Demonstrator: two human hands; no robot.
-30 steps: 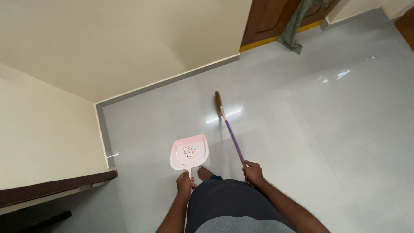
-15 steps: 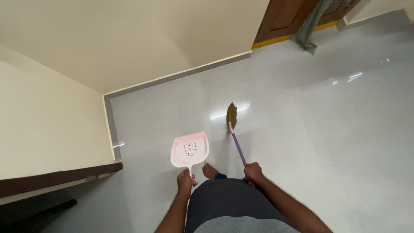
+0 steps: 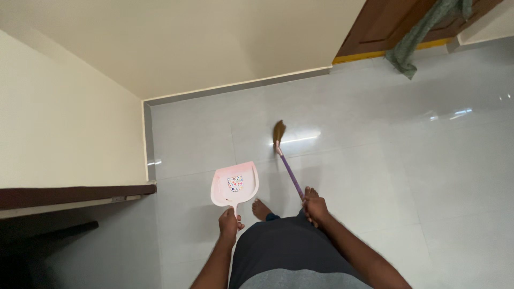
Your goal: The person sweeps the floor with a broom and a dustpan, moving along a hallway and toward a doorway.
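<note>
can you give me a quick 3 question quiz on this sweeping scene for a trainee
1. True or false: the left hand holds a pink dustpan by its handle.
2. What does the right hand grip?
3. The cloth hangs: A) by the wooden door B) over the dark ledge

Key: 1 true. 2 the purple-handled broom, bristles on the tiled floor. 3 A.

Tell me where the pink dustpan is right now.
In the head view, the pink dustpan is just left of centre, held by its handle in the left hand, above the floor tiles, left of the purple-handled broom.
</note>
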